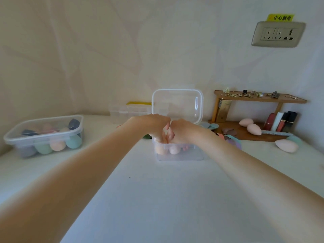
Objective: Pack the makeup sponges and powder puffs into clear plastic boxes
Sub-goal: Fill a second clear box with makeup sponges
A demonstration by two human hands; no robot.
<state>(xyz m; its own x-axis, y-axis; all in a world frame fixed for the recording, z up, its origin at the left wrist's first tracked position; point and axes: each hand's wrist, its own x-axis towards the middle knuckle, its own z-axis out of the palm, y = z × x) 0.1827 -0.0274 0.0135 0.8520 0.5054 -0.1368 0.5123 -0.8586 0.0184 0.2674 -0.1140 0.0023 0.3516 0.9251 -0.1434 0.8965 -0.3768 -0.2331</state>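
Both hands reach down into the open clear box (177, 151) at the table's (157, 199) centre; the left hand (154, 127) and right hand (182, 130) touch at the knuckles, fingers bent downward inside; whether either grasps a sponge cannot be told. Peach and pink sponges (168, 149) lie in this box; its lid (177, 104) stands upright behind. A closed, filled box (43, 135) sits far left; loose pink sponges (285, 145) lie right, near the wooden shelf (259, 99).

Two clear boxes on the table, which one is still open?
The centre box, where both hands reach in; its lid stands upright behind it. The left box has its lid on and is full of sponges.
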